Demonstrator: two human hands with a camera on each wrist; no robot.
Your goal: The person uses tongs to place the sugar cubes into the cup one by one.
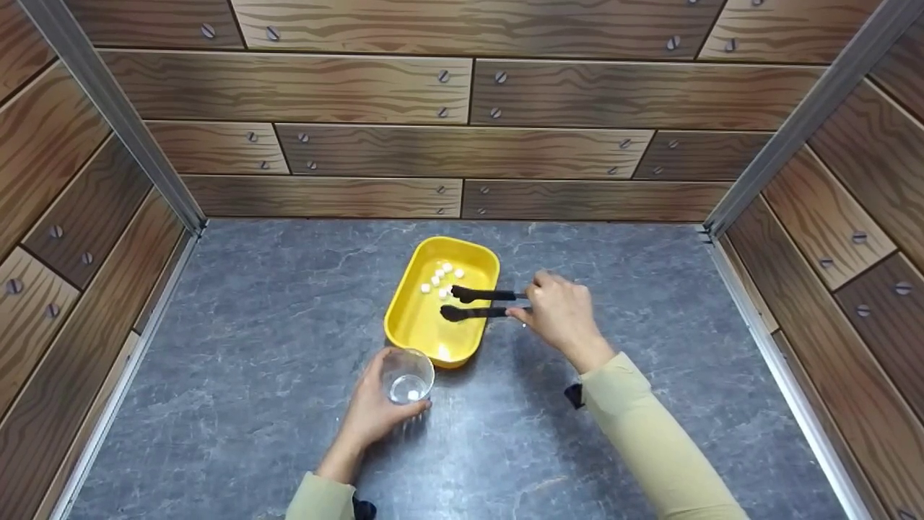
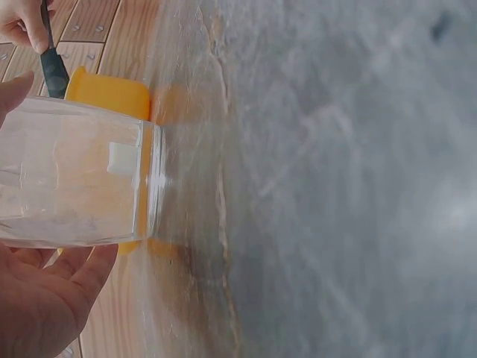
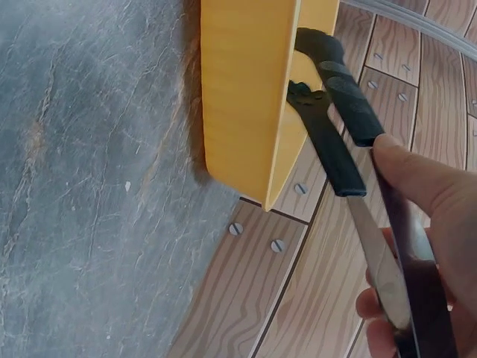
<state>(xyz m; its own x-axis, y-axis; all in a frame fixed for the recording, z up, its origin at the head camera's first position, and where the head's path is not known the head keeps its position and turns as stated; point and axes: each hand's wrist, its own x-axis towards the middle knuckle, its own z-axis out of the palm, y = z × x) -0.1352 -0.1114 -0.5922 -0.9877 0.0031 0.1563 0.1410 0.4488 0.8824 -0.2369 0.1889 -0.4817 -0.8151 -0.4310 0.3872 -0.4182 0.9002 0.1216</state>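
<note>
My right hand (image 1: pixel 563 310) grips a pair of tongs (image 3: pixel 346 142) with black tips, thumb on one arm and fingers round the other. The tips are spread apart over a yellow tray (image 1: pixel 403 307), with nothing visible between them. Several small white cubes (image 1: pixel 436 280) lie on the tray's floor, toward its far half, some right beside the upper tip. A clear cup (image 2: pixel 74 179) stands at the tray's near left corner, held by my left hand (image 1: pixel 375 404) with fingers and thumb around its sides. One white cube (image 2: pixel 123 158) rests at the bottom of that cup.
The grey marbled surface (image 1: pixel 289 303) spreads around the tray. Wood-patterned walls (image 1: pixel 375 152) rise at the back and on both sides, with metal corner posts (image 1: pixel 801 108) between them.
</note>
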